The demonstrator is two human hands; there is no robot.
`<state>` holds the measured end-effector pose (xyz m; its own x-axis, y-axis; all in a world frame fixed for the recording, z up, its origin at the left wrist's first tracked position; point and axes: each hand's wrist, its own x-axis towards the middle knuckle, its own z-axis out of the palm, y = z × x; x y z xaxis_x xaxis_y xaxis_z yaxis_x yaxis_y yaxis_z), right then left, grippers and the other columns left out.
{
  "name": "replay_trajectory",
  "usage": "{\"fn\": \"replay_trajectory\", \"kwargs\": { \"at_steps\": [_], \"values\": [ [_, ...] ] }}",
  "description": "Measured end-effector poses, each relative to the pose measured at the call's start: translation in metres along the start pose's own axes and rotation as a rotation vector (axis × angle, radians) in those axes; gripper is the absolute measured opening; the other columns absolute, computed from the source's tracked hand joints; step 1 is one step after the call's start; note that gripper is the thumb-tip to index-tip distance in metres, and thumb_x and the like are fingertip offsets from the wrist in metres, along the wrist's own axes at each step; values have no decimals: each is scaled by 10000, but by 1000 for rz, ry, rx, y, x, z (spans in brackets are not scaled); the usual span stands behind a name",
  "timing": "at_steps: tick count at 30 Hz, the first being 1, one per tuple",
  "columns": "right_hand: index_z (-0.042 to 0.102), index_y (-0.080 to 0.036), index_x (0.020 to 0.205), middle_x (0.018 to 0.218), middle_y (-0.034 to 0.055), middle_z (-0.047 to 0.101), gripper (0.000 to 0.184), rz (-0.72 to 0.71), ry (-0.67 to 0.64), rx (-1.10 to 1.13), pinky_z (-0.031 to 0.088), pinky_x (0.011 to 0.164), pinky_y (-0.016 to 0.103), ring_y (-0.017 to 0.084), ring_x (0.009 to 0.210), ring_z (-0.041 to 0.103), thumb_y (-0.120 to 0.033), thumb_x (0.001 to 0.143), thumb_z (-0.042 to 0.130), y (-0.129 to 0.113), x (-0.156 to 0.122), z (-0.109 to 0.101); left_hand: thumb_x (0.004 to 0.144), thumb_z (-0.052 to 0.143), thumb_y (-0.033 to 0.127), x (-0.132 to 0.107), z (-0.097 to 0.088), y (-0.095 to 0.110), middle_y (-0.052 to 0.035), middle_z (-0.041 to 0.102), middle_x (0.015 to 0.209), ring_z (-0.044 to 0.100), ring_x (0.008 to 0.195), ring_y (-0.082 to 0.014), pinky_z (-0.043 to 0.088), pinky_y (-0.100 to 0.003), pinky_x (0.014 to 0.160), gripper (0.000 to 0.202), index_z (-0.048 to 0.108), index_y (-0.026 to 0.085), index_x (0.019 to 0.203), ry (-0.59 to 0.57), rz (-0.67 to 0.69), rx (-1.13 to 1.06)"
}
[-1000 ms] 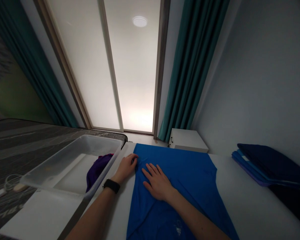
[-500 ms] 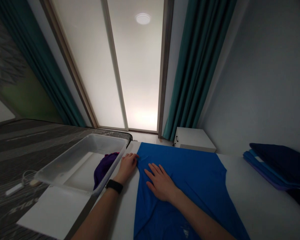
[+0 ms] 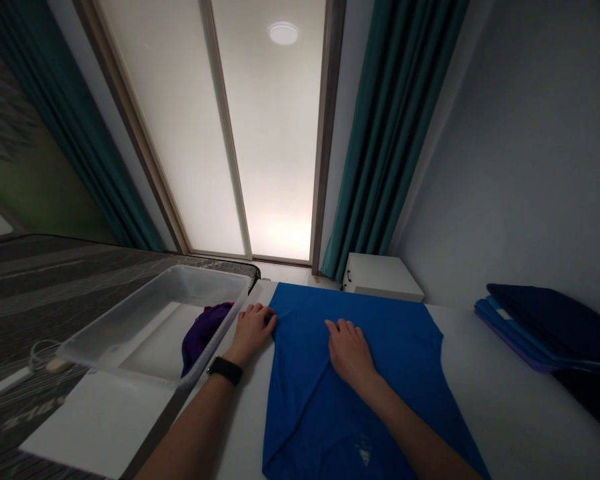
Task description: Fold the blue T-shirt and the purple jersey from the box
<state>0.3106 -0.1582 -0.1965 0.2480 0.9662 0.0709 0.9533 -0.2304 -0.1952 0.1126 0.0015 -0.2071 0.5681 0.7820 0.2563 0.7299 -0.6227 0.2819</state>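
A blue shirt (image 3: 300, 360) lies spread on the white table, with creases on its left half and a small shiny print near the bottom. At its upper left edge, my left hand (image 3: 253, 330) is closed, thumb and fingers bent against the cloth border; a dark watch sits on that wrist. My right hand (image 3: 350, 350) rests on the middle of the shirt, fingers bent downward and thumb stretched out to the left, with no cloth visibly gathered in it. Part of the shirt is hidden under my right forearm.
Left of the table stands a clear plastic bin (image 3: 125, 310) holding a purple garment (image 3: 205, 337). A stack of folded dark and blue clothes (image 3: 550, 327) lies at the right. Beyond the table are a white cabinet (image 3: 383, 277) and teal curtains (image 3: 380, 153).
My right hand has slid right across the shirt, and its fingers have gone from spread flat to bent. My left hand stays at the edge, its fingers more curled. The view has shifted slightly.
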Motion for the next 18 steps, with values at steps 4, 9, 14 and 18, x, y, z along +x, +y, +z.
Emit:
{"fn": "replay_trajectory", "kwargs": {
  "at_steps": [4, 9, 14, 18],
  "values": [
    [477, -187, 1386, 1249, 142, 592, 443, 22, -77, 129, 368, 965, 416, 279, 1133, 535, -214, 966, 339, 19, 2, -2, 926, 482, 343, 0, -2, 2, -81, 657, 1015, 549, 1040, -285, 376, -409, 894, 243, 682, 206, 953, -13, -10, 26],
    [534, -213, 1277, 1208, 71, 635, 369, 24, -120, 197, 391, 916, 315, 195, 1097, 574, -157, 949, 376, 24, 9, -3, 934, 466, 337, 1, -1, 1, -77, 656, 1007, 551, 1028, -276, 377, -404, 879, 249, 672, 201, 904, -28, -29, 17],
    [604, -177, 962, 1007, 95, 663, 228, 105, -119, 180, 388, 806, 341, 230, 940, 591, -270, 969, 396, 28, 11, -5, 922, 466, 290, 2, 2, -1, -74, 647, 1006, 552, 1024, -265, 379, -393, 880, 218, 664, 201, 896, -27, -38, 22],
    [595, -194, 878, 964, 67, 657, 153, 110, -136, 199, 375, 785, 315, 208, 916, 577, -233, 935, 458, 30, 10, -5, 874, 493, 218, 3, 3, -6, -72, 636, 1003, 544, 1027, -260, 389, -372, 873, 175, 666, 198, 888, -34, -46, 23]
  ]
}}
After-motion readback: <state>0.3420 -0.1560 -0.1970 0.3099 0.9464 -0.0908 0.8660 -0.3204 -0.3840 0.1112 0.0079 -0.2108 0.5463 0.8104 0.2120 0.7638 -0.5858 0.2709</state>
